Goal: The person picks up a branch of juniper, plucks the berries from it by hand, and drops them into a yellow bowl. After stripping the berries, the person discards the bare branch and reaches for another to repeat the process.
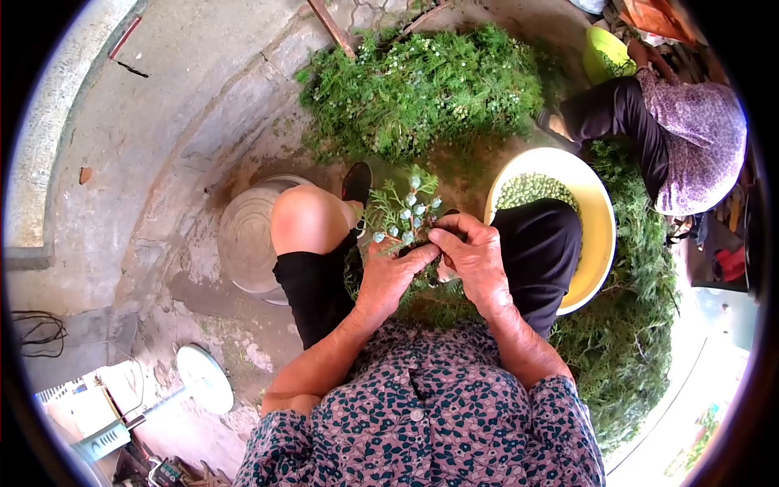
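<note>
A green conifer sprig (406,207) with several pale blue-green cones is held up in front of me, between my knees. My left hand (385,280) is closed around its lower part. My right hand (477,260) has thumb and forefinger pinched together at the sprig's right side; what is between the fingertips is hidden. To the right of my hands stands a yellow basin (602,264), partly covered by my right knee, with many small green cones (531,188) in it.
Ahead lies a large heap of cone-bearing branches (422,93); more cut greenery (625,349) lies at right. A person in a purple patterned top (702,134) sits at upper right by a green-yellow basin (599,53). A round metal lid or pot (247,235) and a fan (205,379) are left.
</note>
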`<state>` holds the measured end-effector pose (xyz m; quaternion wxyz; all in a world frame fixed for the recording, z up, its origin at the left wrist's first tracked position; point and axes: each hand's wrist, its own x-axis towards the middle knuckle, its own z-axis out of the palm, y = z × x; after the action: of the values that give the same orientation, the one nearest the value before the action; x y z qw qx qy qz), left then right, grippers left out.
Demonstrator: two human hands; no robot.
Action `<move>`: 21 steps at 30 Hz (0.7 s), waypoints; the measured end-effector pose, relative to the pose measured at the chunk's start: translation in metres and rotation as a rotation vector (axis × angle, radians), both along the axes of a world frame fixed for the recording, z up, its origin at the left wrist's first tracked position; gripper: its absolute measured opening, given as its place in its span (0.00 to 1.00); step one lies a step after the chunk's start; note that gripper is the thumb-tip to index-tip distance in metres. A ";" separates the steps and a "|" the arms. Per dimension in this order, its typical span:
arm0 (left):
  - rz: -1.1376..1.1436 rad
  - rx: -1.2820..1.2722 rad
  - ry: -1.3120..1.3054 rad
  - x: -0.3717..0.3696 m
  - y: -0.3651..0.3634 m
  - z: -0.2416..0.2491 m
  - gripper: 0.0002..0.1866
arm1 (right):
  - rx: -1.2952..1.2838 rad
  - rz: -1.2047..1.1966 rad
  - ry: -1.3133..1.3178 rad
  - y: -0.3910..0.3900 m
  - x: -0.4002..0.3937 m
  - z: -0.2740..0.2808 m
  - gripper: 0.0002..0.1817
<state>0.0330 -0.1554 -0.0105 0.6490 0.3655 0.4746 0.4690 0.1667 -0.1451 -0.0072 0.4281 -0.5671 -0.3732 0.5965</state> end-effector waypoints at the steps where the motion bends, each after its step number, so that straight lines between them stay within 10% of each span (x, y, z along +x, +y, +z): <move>1: 0.002 -0.034 -0.041 -0.001 0.000 0.000 0.09 | 0.003 0.001 0.000 -0.001 0.000 0.000 0.09; 21: 0.137 -0.151 -0.178 -0.003 0.003 -0.006 0.04 | -0.036 -0.018 0.387 -0.014 0.000 -0.003 0.07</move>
<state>0.0300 -0.1526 -0.0165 0.6808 0.2394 0.4728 0.5057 0.1666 -0.1587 -0.0105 0.4872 -0.4528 -0.2682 0.6969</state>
